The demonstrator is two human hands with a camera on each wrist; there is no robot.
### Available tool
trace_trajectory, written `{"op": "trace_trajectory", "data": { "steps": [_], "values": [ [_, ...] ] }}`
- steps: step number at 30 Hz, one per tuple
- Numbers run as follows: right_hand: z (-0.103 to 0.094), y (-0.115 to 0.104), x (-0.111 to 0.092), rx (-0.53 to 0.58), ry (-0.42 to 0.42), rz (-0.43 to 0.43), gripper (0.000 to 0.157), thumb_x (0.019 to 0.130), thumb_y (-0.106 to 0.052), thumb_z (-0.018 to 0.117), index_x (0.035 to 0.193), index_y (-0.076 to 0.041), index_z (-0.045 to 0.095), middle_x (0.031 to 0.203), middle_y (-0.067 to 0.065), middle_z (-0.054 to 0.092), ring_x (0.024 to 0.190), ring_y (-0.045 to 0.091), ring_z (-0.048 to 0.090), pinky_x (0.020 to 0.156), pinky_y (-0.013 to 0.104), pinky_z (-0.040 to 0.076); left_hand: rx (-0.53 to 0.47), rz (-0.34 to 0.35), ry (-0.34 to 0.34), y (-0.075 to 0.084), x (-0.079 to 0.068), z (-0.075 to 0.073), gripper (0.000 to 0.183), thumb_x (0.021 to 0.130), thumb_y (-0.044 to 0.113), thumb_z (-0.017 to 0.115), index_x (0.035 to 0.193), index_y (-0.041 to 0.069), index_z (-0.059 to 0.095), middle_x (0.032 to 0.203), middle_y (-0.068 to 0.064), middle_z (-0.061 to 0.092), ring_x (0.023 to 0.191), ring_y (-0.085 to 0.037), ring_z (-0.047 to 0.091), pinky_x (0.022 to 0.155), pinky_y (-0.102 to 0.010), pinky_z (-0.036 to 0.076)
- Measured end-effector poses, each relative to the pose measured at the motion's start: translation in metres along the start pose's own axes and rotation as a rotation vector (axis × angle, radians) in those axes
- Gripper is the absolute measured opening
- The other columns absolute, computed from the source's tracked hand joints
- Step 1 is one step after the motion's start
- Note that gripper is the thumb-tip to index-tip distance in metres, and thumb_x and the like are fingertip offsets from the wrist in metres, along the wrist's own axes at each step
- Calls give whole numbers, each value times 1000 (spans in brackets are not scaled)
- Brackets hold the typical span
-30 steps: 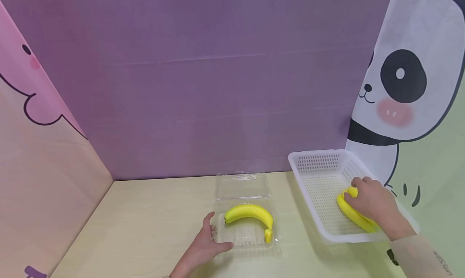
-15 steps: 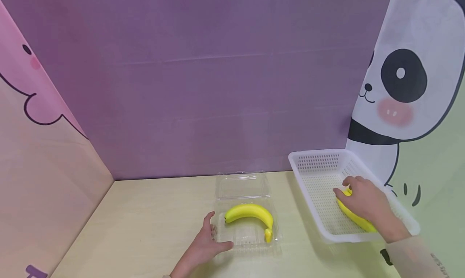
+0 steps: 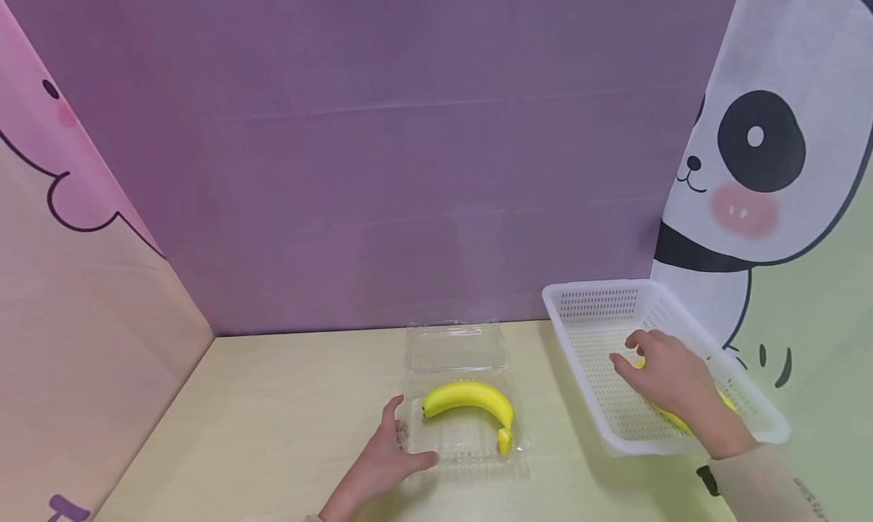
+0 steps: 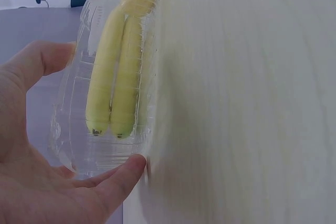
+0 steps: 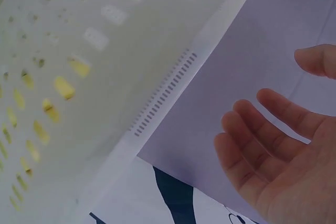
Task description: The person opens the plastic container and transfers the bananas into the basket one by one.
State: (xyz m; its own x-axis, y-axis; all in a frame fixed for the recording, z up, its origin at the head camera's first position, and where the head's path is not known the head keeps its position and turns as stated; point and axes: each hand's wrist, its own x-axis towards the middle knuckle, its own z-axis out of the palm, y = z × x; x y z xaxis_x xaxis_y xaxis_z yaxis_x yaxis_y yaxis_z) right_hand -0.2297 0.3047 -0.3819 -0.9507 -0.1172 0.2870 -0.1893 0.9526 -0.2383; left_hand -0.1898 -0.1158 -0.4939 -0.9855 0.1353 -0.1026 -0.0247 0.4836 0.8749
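Note:
My left hand (image 3: 385,461) holds the near left corner of a clear plastic clamshell box (image 3: 457,445), thumb on the front side and fingers on the left. Its lid (image 3: 455,351) lies folded back. Inside rests a bunch of yellow bananas (image 3: 470,395); the left wrist view shows two bananas (image 4: 107,77) joined at the stem. My right hand (image 3: 668,374) hovers inside the white basket (image 3: 580,370), fingers loosely bent and holding nothing. Beneath it lie more yellow bananas (image 3: 674,419), mostly hidden by the hand. Through the basket's slots, yellow (image 5: 64,87) shows in the right wrist view.
A pale wooden table (image 3: 273,408) carries both containers. Behind it rises a purple backdrop (image 3: 382,166). Printed panels stand left and right, the right one with a panda (image 3: 757,143) close to the basket.
My right hand has let go of the bananas in the basket and drifted left over them, its fingers spreading. The left hand and the box stay where they were.

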Motion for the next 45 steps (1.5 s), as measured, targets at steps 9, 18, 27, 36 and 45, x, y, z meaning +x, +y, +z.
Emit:
{"op": "trace_trajectory", "data": {
  "steps": [9,18,27,36,45],
  "values": [
    [0,-17,0,32,2,-10,38,93,-36,66,107,-1,68,98,17,68,90,37,65,68,54,51,-2,-3,3,1,0,-1,115,74,31,89,158,7,14,140,-36,47,122,-42,55,95,-57,46],
    [4,-33,0,68,31,-34,34,92,-32,68,108,-1,69,103,19,69,93,37,65,71,53,52,-8,8,4,0,0,0,115,74,30,88,158,6,14,140,-36,47,123,-43,54,95,-56,46],
    [6,-49,4,87,57,-63,32,92,-30,68,109,-4,68,100,13,68,90,32,64,66,48,51,-7,6,2,-1,1,0,115,73,31,89,158,7,14,141,-36,47,122,-42,55,94,-56,46],
    [6,-66,9,80,89,-105,31,91,-30,68,107,-3,69,97,12,67,89,32,64,66,48,52,-9,-3,0,-1,1,0,115,74,31,88,158,8,14,141,-34,47,123,-42,54,94,-56,46],
    [7,-75,9,84,75,-127,30,90,-30,69,106,-4,69,98,10,67,90,32,63,69,49,52,-11,4,3,0,-1,-1,115,74,30,88,158,8,14,141,-35,47,123,-42,54,94,-56,45]
  ]
}}
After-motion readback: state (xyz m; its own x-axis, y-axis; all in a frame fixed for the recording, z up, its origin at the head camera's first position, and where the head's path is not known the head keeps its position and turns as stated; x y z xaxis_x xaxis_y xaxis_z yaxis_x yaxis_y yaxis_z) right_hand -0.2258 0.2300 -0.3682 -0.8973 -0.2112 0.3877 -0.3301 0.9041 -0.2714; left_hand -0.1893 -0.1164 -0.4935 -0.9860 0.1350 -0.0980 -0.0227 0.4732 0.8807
